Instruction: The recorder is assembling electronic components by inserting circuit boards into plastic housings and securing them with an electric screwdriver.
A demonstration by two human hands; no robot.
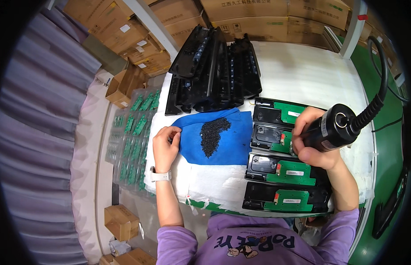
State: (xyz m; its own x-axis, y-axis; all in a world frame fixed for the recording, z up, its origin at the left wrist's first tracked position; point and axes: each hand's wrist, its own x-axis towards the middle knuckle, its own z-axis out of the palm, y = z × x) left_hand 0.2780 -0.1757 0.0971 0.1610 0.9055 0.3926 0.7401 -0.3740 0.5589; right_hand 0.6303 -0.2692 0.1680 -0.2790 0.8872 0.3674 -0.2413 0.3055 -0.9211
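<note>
Clear trays held green boards. The right hand gripped a screwdriver; the left hand touched the cloth's edge, grip unclear. White table stretched beyond.

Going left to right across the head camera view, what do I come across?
Greyish curtain, clear trays of green boards, left hand, pile of small black pieces, right hand, green floor.
</note>
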